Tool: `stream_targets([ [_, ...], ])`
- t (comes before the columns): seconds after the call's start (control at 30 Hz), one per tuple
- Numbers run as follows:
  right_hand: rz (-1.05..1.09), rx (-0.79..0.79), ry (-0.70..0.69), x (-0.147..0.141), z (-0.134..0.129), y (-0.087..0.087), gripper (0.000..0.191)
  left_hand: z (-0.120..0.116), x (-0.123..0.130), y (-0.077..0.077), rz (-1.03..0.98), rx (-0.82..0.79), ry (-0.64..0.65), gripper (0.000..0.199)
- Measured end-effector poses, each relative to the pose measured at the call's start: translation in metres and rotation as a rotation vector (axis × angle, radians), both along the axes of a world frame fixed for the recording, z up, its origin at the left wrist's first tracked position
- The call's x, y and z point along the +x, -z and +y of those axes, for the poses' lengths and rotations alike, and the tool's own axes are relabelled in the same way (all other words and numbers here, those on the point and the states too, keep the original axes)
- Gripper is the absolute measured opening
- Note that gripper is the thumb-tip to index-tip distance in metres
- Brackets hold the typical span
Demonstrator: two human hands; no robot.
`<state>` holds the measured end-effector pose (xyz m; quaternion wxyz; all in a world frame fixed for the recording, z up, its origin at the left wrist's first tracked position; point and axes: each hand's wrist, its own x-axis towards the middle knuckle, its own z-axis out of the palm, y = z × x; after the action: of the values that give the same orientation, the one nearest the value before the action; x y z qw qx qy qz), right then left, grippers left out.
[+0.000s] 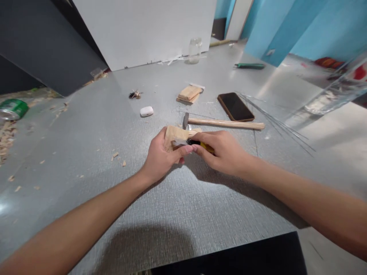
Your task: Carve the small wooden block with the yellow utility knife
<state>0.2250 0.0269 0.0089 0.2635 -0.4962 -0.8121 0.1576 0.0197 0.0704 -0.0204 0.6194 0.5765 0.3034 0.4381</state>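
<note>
In the middle of the view, my left hand is closed around a small pale piece of wood. My right hand grips a utility knife with a yellow and black handle. The knife's blade lies against the near side of the wood, and my left thumb presses close to the front of the handle. Just beyond my hands lies a hammer with a wooden handle, its head near the wood piece. Parts of the wood and the knife handle are hidden by my fingers.
Around lie a phone, thin metal wires, stacked wood blocks, a white earbud case and a green-handled tool. A glass jar stands near the white panel. A green can and wood shavings are at the left.
</note>
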Motion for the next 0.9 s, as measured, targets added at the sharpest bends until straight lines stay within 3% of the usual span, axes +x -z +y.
stream_targets([
  [0.7,0.022,-0.047,0.192,-0.014,-0.004,0.006,0.022,-0.001,-0.001,0.001,0.089,0.065,-0.042,0.044],
  [0.9,0.173,0.085,0.336,-0.009,0.013,0.007,0.024,-0.009,0.002,0.002,0.138,0.01,-0.062,0.041],
])
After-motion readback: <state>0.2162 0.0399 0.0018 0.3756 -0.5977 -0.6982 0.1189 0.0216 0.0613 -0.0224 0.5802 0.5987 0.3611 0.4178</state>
